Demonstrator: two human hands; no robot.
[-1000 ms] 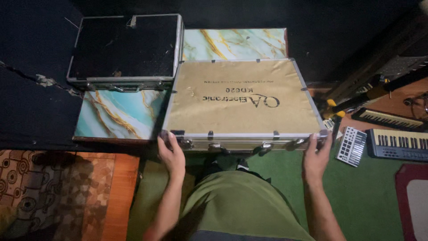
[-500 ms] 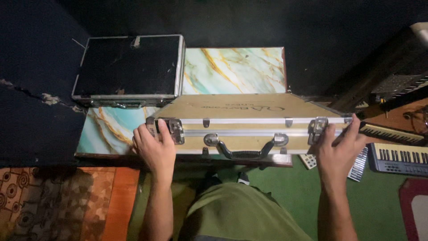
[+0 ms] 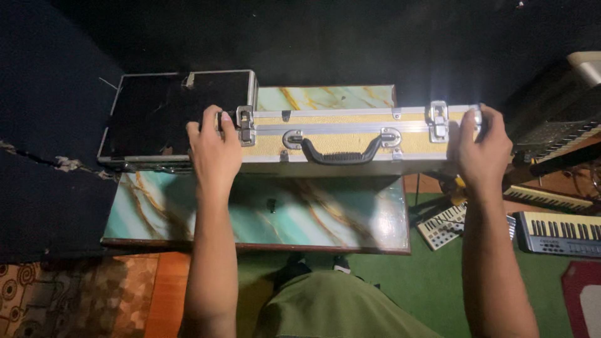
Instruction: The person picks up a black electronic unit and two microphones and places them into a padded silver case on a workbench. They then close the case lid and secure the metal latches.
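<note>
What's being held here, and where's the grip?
The gold case, tipped onto its edge: left hand grips its left end, right hand its right end. The handle is untouched.

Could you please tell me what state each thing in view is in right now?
gold case: shut, stood on edge, handle facing up.
case latches: fastened.
left hand: gripping the case's left end.
right hand: gripping its right end.
black case: lying flat, shut.
marble-patterned table: bearing both cases.
</note>
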